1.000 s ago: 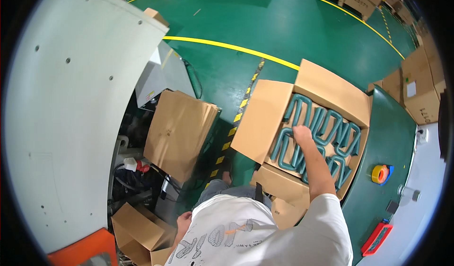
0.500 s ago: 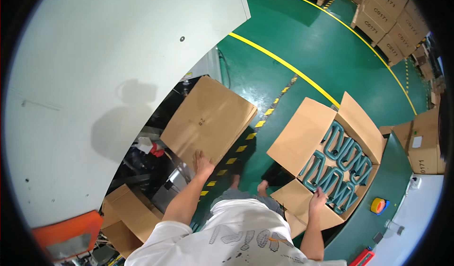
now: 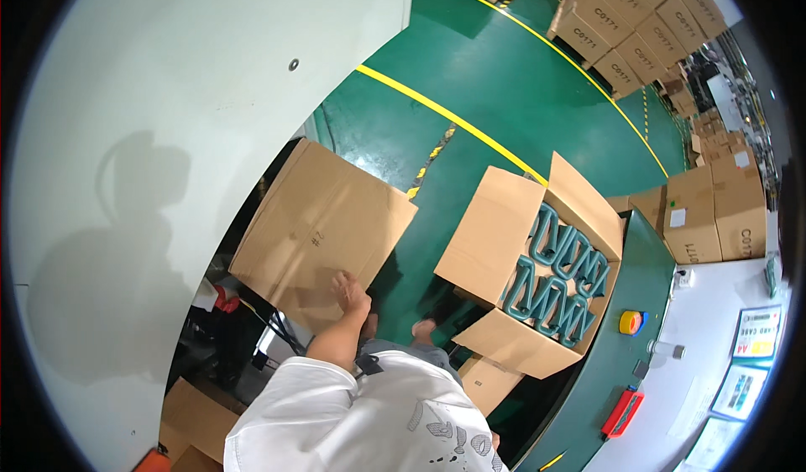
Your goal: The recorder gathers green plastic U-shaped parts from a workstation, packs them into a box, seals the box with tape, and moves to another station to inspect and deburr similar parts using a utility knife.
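From where I stand, the left hand [image 3: 351,292], loosely curled (whether gripping, I can't make out), is over flat cardboard [image 3: 323,207] left of an open carton [image 3: 489,233], where a one-sided pull could crease it; the right hand [image 3: 495,441] barely shows, its grip hidden.

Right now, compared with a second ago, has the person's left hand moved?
Yes: the left hand has moved forward, toward the yellow floor line, from beside the shirt to the flat cardboard.

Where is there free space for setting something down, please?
Bare floor lies between the flat cardboard and open carton; the green bench is bare between the carton and red tray. Crowded: the carton's inside, packed with green tubes.
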A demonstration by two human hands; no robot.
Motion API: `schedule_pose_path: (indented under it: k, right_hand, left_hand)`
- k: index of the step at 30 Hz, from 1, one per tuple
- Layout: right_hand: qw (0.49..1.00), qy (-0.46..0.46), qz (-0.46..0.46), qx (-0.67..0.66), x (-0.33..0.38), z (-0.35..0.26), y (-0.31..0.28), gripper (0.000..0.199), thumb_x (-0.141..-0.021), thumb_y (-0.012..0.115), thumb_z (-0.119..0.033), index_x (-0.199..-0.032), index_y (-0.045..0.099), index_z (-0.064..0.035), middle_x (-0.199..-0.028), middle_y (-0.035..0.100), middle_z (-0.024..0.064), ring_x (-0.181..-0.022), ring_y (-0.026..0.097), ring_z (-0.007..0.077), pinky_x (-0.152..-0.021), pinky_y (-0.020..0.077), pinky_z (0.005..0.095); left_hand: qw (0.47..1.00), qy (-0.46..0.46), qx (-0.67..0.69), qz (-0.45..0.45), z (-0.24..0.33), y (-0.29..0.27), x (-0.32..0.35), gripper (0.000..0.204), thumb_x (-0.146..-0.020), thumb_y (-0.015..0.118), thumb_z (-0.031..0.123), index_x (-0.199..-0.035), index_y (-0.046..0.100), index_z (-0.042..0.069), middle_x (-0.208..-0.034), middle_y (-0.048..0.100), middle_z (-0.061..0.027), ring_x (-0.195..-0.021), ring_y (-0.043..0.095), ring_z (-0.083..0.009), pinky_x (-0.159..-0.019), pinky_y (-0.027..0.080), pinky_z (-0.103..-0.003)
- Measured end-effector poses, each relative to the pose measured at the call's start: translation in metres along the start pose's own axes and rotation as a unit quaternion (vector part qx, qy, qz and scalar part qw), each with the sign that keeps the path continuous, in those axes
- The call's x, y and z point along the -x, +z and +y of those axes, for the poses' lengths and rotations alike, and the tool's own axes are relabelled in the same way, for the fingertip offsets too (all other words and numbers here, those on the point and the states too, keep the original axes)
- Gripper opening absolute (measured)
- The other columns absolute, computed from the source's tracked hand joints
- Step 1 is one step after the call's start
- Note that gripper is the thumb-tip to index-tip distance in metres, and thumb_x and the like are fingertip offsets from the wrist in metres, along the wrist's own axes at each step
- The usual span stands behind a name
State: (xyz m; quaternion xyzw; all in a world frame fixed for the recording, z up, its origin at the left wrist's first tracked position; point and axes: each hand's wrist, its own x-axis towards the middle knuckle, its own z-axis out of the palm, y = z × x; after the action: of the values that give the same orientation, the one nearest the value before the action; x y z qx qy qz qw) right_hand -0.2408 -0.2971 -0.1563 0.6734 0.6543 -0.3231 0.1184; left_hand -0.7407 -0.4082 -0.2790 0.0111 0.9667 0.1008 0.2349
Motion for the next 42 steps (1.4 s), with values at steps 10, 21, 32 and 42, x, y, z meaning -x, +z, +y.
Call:
schedule_pose_path:
  k: [10,21,32,42]
  right_hand:
    - [0.998,-0.063,-0.011,-0.005,-0.065,-0.032,0.057,0.022,-0.084,0.059,-0.021,-0.097,0.068,-0.0059,-0.086,0.068,0.0164,-0.079,0.066,0.0285,-0.072,0.0507,0.0367]
    - [0.993,-0.005,0.009,-0.117,-0.103,-0.093,0.014,0.031,-0.08,0.05,-0.016,-0.104,0.066,-0.0043,-0.102,0.064,0.0205,-0.098,0.061,0.0342,-0.087,0.0479,0.0368]
    - [0.982,0.043,0.032,-0.181,-0.149,0.026,0.015,0.03,-0.079,0.054,-0.015,-0.103,0.066,-0.0033,-0.089,0.067,0.02,-0.08,0.067,0.0283,-0.071,0.0527,0.0351]
    - [0.948,0.086,0.08,-0.297,-0.278,0.132,0.038,0.028,-0.085,0.049,-0.005,-0.109,0.061,0.0014,-0.068,0.056,0.002,-0.058,0.056,0.0111,-0.05,0.0468,0.0275]
  left_hand:
    - [0.897,0.356,0.245,0.096,0.019,-0.049,0.028,0.02,-0.07,0.049,0.002,-0.085,0.059,-0.007,-0.093,0.056,-0.0253,-0.087,0.055,-0.0417,-0.08,0.046,-0.046]
    - [0.726,0.67,0.157,0.011,0.261,-0.065,0.106,0.029,-0.071,0.05,-0.003,-0.099,0.055,-0.007,-0.106,0.052,-0.0218,-0.097,0.052,-0.0378,-0.083,0.046,-0.041]
    - [0.626,0.736,-0.124,-0.224,0.385,0.13,0.218,0.025,-0.071,0.056,0.003,-0.095,0.059,-0.001,-0.106,0.052,-0.0156,-0.099,0.05,-0.0319,-0.082,0.047,-0.039]
    - [0.753,0.609,-0.132,-0.211,0.355,0.15,0.222,0.024,-0.078,0.047,0.004,-0.098,0.058,-0.003,-0.104,0.053,-0.0211,-0.099,0.051,-0.035,-0.086,0.044,-0.043]
